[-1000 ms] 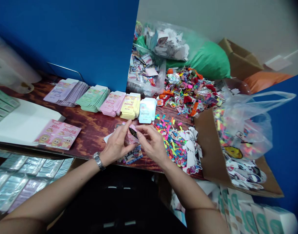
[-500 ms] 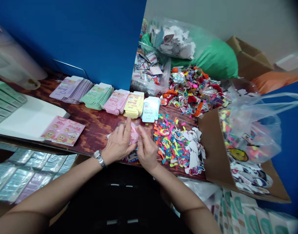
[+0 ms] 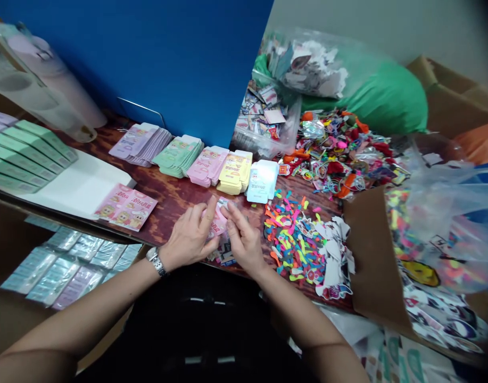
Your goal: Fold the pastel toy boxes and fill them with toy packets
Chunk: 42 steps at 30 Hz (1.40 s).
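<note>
Gone from view since a second ago is the dark mouth of the pink box (image 3: 217, 224), which I have dead ahead at twelve o'clock. My left hand (image 3: 191, 234) clasps one side while my right hand (image 3: 246, 239) pinches its two-o'clock edge. I judge this as flap-closing, calling for a steady left hold and light thumb pressure.

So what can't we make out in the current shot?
All in the head view:
Pink carton: contents hidden by its walls, sides partly by the left hand and right hand.
Printed cards below it: mostly covered by both hands.
Purple cartons: fine print too small.
Clear plastic bag: cut off by the right edge.
Green-and-white packs: blurred, cut off by the bottom edge.
</note>
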Tool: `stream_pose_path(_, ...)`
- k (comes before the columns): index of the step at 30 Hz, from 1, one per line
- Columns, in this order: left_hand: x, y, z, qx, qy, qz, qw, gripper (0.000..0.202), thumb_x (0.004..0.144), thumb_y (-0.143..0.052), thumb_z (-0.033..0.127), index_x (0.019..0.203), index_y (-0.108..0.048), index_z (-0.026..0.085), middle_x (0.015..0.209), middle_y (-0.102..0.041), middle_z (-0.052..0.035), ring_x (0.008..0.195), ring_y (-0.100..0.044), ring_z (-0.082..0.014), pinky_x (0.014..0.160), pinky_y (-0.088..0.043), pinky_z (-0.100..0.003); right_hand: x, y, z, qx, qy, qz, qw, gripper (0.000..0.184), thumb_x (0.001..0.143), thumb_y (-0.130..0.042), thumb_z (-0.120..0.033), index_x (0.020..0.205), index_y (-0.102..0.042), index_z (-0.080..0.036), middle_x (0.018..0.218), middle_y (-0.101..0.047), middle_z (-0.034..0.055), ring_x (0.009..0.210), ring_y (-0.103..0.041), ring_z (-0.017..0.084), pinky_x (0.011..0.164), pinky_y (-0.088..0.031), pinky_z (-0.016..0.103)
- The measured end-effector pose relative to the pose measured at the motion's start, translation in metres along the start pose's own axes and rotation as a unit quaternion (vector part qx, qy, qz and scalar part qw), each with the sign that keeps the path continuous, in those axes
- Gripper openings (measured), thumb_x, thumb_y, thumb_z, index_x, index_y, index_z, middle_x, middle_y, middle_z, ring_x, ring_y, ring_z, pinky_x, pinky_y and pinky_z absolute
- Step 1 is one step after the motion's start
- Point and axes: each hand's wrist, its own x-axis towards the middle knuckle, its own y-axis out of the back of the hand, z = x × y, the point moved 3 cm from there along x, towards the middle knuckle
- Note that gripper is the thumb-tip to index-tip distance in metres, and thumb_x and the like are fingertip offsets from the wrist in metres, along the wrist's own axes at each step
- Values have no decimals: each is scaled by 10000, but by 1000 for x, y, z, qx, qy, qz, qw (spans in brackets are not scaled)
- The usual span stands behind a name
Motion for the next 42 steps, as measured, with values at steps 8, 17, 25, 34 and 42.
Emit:
stream_pose_path(8,-5,-5,2,-10,21,-16,1000,900,915,-470,378,1553,92,82,1262,-500,-222,1075,-542,-314,850,-531,-435,-11,-17,-8,-86,73,15,993,580,999,-407,-121,1556,-289,-228,1459,-531,100,1340,-527,192,1128,-468,370)
stream_pose_path(17,-41,28,-69,204,167,-45,964,840,900,-493,537,1551,-217,84,1185,-577,-247,1134,-516,-437,930,-426,-579,7,-24,10,-44,26,-47,998,545,992,-483,-218,1519,-343,-224,1283,-673,96,1217,-631,201,1053,-513,378)
stream_pose_path(25,-28,29,-85,209,145,-19,967,753,893,-526,515,1497,-366,95,1394,-480,-269,1336,-373,-483,1075,-257,-667,51,-24,11,-212,135,-105,962,456,1000,-451,-260,1444,-483,-158,1349,-622,128,1262,-568,233,1097,-455,391)
stream_pose_path(34,19,22,-51,124,84,30,988,619,926,-506,464,1443,-438,132,1344,-539,-214,1285,-438,-387,1076,-331,-603,156,-62,44,-440,37,-225,869,568,942,-563,-403,1411,-496,-90,1444,-516,206,1403,-352,394,1136,-252,631)
stream_pose_path(42,18,16,-66,-70,121,81,987,579,916,-546,451,1398,-463,143,1286,-568,-178,1234,-520,-301,1066,-424,-498,147,-48,31,-459,77,-221,857,304,998,-414,-233,1057,-710,-192,1101,-735,111,1036,-628,291,907,-468,474)
